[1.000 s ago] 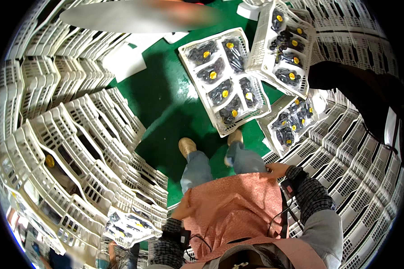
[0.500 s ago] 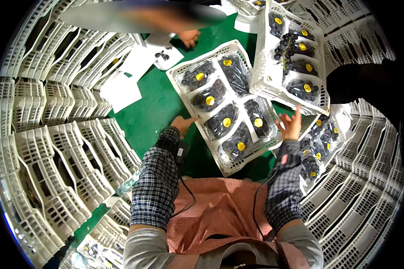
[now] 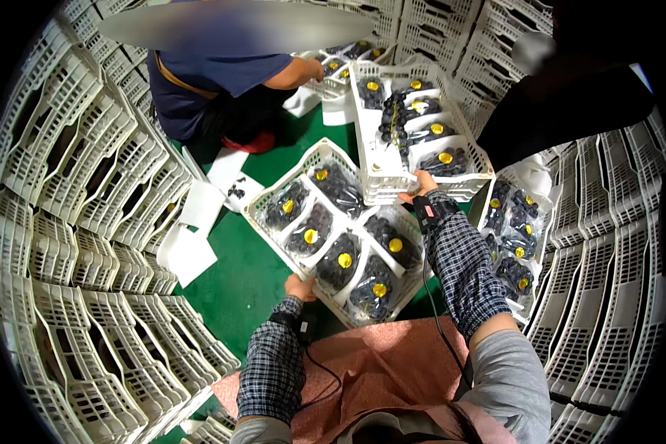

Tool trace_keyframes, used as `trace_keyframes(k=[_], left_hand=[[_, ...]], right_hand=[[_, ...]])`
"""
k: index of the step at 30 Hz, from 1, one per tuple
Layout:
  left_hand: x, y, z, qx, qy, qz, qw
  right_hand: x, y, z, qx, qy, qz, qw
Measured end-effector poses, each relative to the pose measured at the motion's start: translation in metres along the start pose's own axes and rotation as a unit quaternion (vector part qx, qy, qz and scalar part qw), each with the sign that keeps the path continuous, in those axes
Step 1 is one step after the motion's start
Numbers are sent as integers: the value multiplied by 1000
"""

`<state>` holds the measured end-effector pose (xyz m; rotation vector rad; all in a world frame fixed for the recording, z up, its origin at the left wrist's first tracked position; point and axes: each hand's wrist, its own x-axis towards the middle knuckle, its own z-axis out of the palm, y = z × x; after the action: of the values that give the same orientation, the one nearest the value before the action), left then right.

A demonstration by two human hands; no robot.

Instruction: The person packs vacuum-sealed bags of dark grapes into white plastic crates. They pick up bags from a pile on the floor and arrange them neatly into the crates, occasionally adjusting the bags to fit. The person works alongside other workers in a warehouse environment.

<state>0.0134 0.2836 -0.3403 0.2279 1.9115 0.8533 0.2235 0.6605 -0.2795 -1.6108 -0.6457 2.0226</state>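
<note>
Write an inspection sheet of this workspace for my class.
Surface: green floor.
Job's things: white crate of bagged dark grapes with yellow labels; stacked crate, similarly filled, beyond it to the right.
Clutter: white sheets, dark bits on one.
Hands: left hand at the white crate's near-left side; right hand at the stacked crate's near side; grip unclear on both.
Cables: dark cable near each wrist.
Surroundings: crate stacks; another person crouching.
</note>
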Motion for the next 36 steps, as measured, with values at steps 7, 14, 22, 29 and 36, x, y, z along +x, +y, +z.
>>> trace_keyframes(k=[7, 14, 22, 29, 36], left_hand=[[-3, -37, -72, 95, 116, 29, 988], [1, -113, -210, 375, 270, -20, 887], [-57, -5, -181, 631, 212, 153, 730], [22, 224, 114, -54, -34, 296, 953], [59, 224, 190, -158, -130, 259, 944]], right_hand=[[35, -3, -33, 71, 15, 41, 997], [-7, -12, -36, 46, -79, 6, 996], [-44, 27, -2, 137, 13, 13, 990], [-55, 47, -23, 84, 31, -82, 993], [-85, 61, -66, 85, 89, -121, 985]])
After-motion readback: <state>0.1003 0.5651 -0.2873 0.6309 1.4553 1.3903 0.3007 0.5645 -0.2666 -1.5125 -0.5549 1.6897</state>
